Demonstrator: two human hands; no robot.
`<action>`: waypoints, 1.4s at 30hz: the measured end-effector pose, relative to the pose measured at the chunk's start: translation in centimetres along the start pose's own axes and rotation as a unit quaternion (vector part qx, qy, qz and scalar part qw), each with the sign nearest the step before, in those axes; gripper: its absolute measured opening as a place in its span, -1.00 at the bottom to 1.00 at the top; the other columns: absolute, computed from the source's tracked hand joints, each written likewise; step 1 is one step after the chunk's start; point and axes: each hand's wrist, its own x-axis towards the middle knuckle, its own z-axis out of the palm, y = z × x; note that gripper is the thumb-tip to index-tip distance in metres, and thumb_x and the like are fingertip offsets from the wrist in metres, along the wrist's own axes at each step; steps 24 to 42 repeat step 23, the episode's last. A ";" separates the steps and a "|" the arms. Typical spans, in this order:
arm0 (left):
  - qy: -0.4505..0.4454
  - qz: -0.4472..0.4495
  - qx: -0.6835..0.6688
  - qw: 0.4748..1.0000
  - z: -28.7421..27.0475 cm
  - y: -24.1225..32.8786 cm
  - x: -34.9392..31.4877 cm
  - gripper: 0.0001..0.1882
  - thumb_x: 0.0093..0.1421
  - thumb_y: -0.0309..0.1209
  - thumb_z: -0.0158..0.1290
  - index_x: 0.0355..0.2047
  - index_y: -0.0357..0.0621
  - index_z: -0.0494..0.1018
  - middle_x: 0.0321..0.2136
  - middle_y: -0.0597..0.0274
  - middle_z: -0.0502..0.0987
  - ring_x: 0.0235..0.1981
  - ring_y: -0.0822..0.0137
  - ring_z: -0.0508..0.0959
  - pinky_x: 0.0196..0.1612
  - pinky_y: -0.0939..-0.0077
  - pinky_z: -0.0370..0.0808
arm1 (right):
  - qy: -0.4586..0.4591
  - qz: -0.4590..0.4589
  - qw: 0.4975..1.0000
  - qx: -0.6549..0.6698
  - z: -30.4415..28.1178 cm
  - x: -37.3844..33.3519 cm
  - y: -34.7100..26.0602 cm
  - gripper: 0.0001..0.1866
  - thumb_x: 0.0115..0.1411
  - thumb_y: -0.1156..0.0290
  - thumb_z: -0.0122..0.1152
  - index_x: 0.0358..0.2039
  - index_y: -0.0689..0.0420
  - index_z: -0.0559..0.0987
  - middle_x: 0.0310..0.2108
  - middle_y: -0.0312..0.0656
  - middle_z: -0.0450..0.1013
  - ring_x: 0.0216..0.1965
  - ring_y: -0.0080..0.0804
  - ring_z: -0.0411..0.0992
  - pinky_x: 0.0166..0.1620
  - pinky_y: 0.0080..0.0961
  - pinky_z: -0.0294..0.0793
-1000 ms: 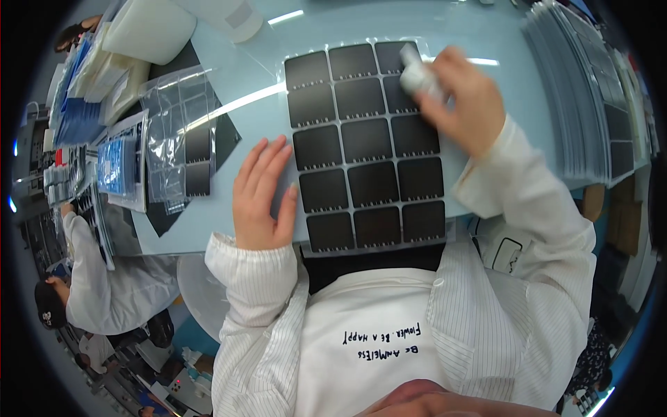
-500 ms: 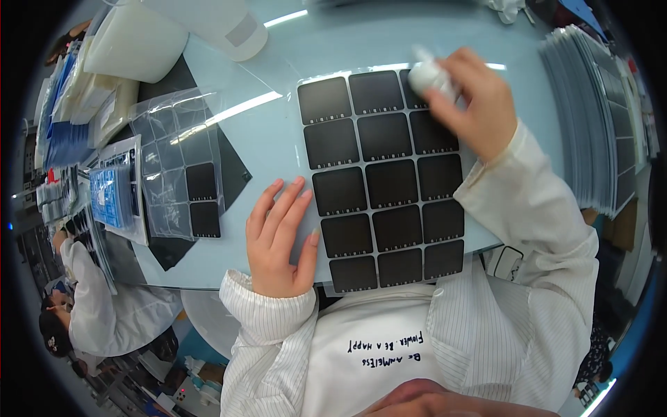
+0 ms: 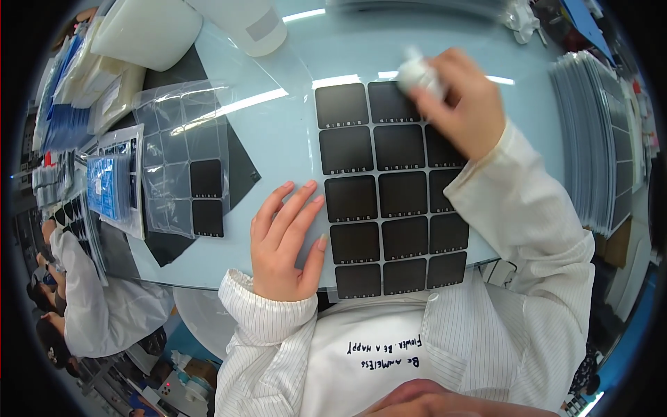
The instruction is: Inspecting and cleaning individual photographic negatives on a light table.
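Note:
A sheet of black rectangular panels (image 3: 403,194), set in several rows of three with pale gaps between, lies in front of me and reaches over the near table edge. My right hand (image 3: 467,104) is closed around a crumpled white wad (image 3: 419,75), probably a cloth or wipe, over the sheet's far right corner. Motion blurs the wad, and hand and sleeve hide some right-column panels. Flat on the table beside the sheet's left edge rests my left hand (image 3: 286,247), fingers stretched out, with nothing in it.
To the left lies a clear pocketed sheet (image 3: 167,187) with two black panels, beside a blue packet stack (image 3: 106,187). A translucent container (image 3: 260,35) and a white roll (image 3: 146,35) stand behind. Many upright sheets (image 3: 590,139) line the right. Another person (image 3: 111,306) sits at lower left.
My right hand and the white wad have shifted a little left along the sheet's far edge. The whole view has swung slightly; my left hand stays flat beside the sheet.

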 end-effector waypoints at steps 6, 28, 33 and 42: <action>0.014 -0.003 -0.001 1.000 -0.4 -0.1 -0.2 -0.54 -0.11 -0.52 0.03 -0.11 -0.30 0.45 0.00 0.02 0.43 0.09 -0.05 0.31 0.13 0.15 0.23 | -0.169 -0.180 0.966 0.080 2.9 0.4 -5.9 -0.68 -0.09 0.37 0.25 -0.26 0.16 0.53 -0.37 -0.16 0.40 -0.48 -0.19 0.45 -0.40 -0.37 0.47; 0.055 0.057 0.000 0.997 0.2 -1.7 -0.9 -0.54 -0.11 -0.52 0.07 -0.10 -0.19 0.44 0.03 0.15 0.40 0.07 0.02 0.32 0.08 0.19 0.25 | -0.093 -0.205 0.972 -0.059 6.1 0.7 -6.7 -0.59 -0.02 0.16 0.24 -0.16 0.07 0.55 -0.22 -0.13 0.42 -0.29 -0.21 0.52 -0.18 -0.39 0.50; 0.055 0.057 0.000 0.997 0.2 -1.7 -0.9 -0.54 -0.11 -0.52 0.07 -0.10 -0.19 0.44 0.03 0.15 0.40 0.07 0.02 0.32 0.08 0.19 0.25 | -0.093 -0.205 0.972 -0.059 6.1 0.7 -6.7 -0.59 -0.02 0.16 0.24 -0.16 0.07 0.55 -0.22 -0.13 0.42 -0.29 -0.21 0.52 -0.18 -0.39 0.50; 0.055 0.057 0.000 0.997 0.2 -1.7 -0.9 -0.54 -0.11 -0.52 0.07 -0.10 -0.19 0.44 0.03 0.15 0.40 0.07 0.02 0.32 0.08 0.19 0.25 | -0.093 -0.205 0.972 -0.059 6.1 0.7 -6.7 -0.59 -0.02 0.16 0.24 -0.16 0.07 0.55 -0.22 -0.13 0.42 -0.29 -0.21 0.52 -0.18 -0.39 0.50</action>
